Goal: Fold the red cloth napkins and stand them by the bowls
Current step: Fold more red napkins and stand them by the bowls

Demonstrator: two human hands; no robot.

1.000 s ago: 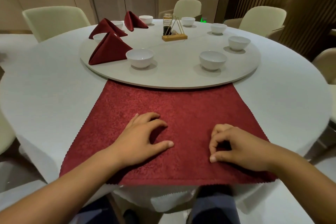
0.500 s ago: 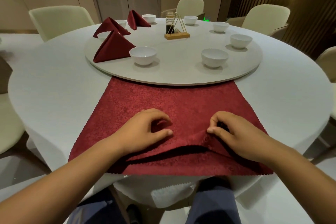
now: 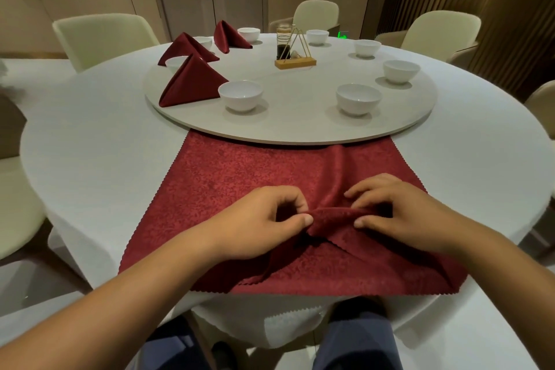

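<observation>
The napkin (image 3: 255, 177) lies spread on the counter (image 3: 99, 159), its far edge at the turntable (image 3: 300, 117) rim and its near edge hanging over the counter's edge. My left grip (image 3: 264, 219) and right grip (image 3: 399, 213) each pinch the cloth between thumb and curled fingers. Together they raise one short ridge (image 3: 333, 215) directly between them. The ridge's long axis runs side to side, so the next fold, as I judge it, goes away from me toward the turntable. Neither grip is nearer, since the ridge sits midway between the thumbs.

A second ago both grips rested on flat cloth, well apart. Half a second ago the ridge was low and wide. Now the grips have closed in, the ridge is short and tall, and a crease pulls toward the far right corner.
</observation>
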